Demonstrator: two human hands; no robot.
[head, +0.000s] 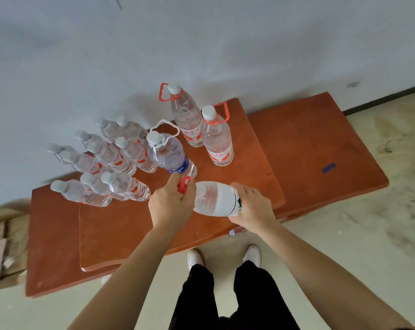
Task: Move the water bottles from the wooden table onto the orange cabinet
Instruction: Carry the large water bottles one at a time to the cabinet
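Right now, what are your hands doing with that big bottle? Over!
Left hand grips the neck end by the red handle, right hand grips the base. Both hold the big bottle sideways over the orange cabinet. Blue-label bottle stands just behind.

Glossy orange-brown cabinet tops (120, 225) carry small clear plastic bottles (128, 189) with white caps and red-orange label bands. Two taller clear bottles (217, 144) wear red carry loops and red-orange printed labels; a clear bottle with a dark blue label (170, 156) has a white loop. The sideways clear bottle (213, 198) shows a red handle and a white wrap edged green. Pale grey wall (201, 44), mottled beige floor (344, 246), black trousers (197, 294), white shoes (195, 257).
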